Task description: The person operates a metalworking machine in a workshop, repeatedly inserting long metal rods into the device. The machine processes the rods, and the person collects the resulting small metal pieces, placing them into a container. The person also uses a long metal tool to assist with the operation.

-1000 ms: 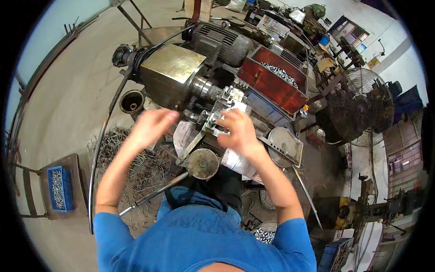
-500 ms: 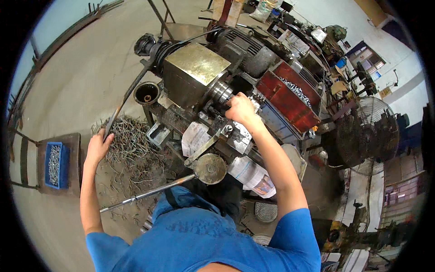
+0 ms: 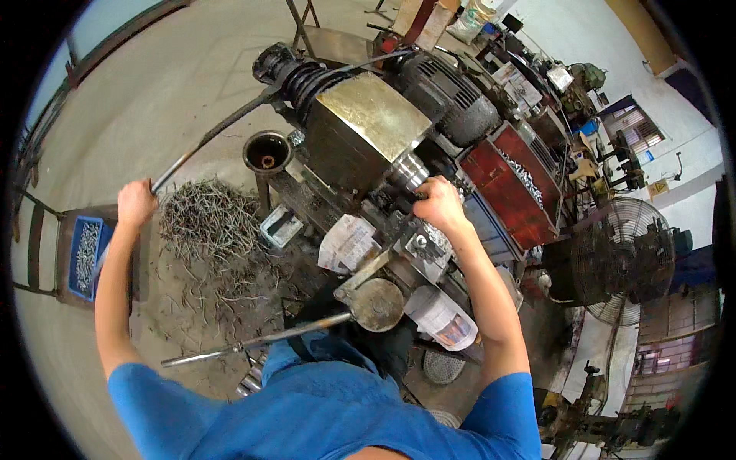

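Observation:
My left hand [image 3: 137,202] is wrapped round the outer end of a long metal lever [image 3: 207,138], which runs up to the black rear end of a lathe-like machine. My right hand [image 3: 441,204] is at the mouth of the shiny round spindle [image 3: 409,170], its fingers curled together. Whatever lies between those fingers is hidden. Above the spindle sits the machine's box-shaped headstock [image 3: 373,115], with a brass-coloured top. A second rod [image 3: 268,337] reaches left across my waist, beside a round grimy disc [image 3: 378,305].
Thin metal pieces lie in a pile [image 3: 207,218] on the floor. A blue bin [image 3: 86,257] at left and a red tray [image 3: 510,184] at right hold small metal parts. An electric motor [image 3: 447,96] stands behind the headstock; a caged fan [image 3: 625,249] is at far right.
My left hand has swung the lever outward to the left. My right hand remains by the spindle. The whole view has shifted a little.

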### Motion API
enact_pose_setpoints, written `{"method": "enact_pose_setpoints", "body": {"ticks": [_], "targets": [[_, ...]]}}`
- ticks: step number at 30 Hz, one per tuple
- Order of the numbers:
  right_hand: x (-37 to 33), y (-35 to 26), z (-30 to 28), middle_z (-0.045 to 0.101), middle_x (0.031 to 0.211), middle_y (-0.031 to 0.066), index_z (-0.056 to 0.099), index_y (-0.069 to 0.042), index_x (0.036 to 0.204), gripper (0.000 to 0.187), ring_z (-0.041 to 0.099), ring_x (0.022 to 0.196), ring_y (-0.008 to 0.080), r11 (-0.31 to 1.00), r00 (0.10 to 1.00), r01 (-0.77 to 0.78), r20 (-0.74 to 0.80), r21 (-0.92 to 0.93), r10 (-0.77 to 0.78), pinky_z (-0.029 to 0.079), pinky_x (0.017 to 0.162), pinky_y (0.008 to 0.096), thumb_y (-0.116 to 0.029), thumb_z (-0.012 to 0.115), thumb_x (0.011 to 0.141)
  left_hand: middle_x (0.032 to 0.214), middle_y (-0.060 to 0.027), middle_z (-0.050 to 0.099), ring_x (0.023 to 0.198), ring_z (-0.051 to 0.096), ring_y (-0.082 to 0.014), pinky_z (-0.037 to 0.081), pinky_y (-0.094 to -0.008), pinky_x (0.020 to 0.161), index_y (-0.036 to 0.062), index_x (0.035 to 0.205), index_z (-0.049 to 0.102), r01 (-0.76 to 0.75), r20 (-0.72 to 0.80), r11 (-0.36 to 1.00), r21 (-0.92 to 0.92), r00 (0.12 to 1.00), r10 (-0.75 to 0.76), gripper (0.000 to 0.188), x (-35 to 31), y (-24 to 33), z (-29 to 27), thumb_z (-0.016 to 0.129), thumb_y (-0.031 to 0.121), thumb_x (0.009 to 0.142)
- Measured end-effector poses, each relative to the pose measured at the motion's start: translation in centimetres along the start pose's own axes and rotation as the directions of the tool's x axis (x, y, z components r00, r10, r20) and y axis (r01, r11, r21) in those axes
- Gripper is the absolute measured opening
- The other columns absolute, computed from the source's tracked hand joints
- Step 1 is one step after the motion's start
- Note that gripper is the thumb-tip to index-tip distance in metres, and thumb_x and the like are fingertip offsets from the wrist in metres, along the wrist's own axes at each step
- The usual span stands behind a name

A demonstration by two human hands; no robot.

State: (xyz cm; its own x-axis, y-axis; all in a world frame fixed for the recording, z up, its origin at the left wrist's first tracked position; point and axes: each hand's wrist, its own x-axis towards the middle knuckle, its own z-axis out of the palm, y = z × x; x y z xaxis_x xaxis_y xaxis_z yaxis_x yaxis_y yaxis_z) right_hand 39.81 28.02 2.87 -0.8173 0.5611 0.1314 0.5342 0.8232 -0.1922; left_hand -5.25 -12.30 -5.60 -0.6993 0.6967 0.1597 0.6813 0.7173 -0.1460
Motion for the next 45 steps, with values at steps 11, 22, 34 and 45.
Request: {"method": "enact_pose_setpoints", "body": {"ticks": [11,22,34,45], "targets": [[-3.6,-1.2,-1.2,0.06,0.109,0.0141,0.067,-0.001,0.088,0.037,0.053,0.096,0.0317,0.973,0.936,0.224,-0.27,-0.048,-0.228,0.044,0.086,0.0373,-0.015,0.062,0.054,0.095,-0.0175,0.063,0.088,0.06,-0.0357,0.048,-0.0439,0.075,0.006,0.107,0.059,0.066,-0.106,0.953,-0.297,0.989,-0.101,0.036,5.1,0.0,1.0,0.063,0.018,0.074],[-25.6,3.3,-6.3,0.061,0.107,0.0151,0.065,-0.001,0.093,0.039,0.055,0.096,0.034,0.949,0.92,-0.302,-0.234,0.086,0.314,0.046,0.085,0.0394,-0.012,0.062,0.056,0.091,-0.019,0.064,0.087,0.062,-0.0341,0.05,-0.0426,0.075,0.0077,0.112,0.057,-0.233,0.289,0.863,-0.448,0.876,0.387,0.056,-2.2,26.0,14.6,0.073,0.037,0.067],[-59.1,16.1,1.2,0.06,0.105,0.0179,0.059,-0.005,0.108,0.052,0.054,0.101,0.0335,0.173,0.244,-0.951,-0.281,-0.255,0.928,0.042,0.089,0.0418,-0.015,0.061,0.058,0.096,-0.0131,0.065,0.091,0.062,-0.0312,0.05,-0.0427,0.077,0.0138,0.098,0.063,-0.326,0.285,0.909,-0.259,0.874,0.395,0.032,0.4,22.8,13.4,0.066,0.03,0.071],[-59.1,2.3,7.5,0.06,0.067,0.0197,0.052,-0.005,0.076,0.027,0.059,0.063,0.041,0.115,0.175,-0.977,-0.364,-0.181,0.915,0.048,0.06,0.0492,-0.019,0.061,0.055,0.067,-0.0137,0.064,0.051,0.063,-0.0214,0.052,-0.0339,0.054,-0.0012,0.103,0.064,0.125,0.629,0.884,-0.45,0.747,0.214,0.034,-7.1,12.5,13.1,0.062,0.016,0.073]]}}
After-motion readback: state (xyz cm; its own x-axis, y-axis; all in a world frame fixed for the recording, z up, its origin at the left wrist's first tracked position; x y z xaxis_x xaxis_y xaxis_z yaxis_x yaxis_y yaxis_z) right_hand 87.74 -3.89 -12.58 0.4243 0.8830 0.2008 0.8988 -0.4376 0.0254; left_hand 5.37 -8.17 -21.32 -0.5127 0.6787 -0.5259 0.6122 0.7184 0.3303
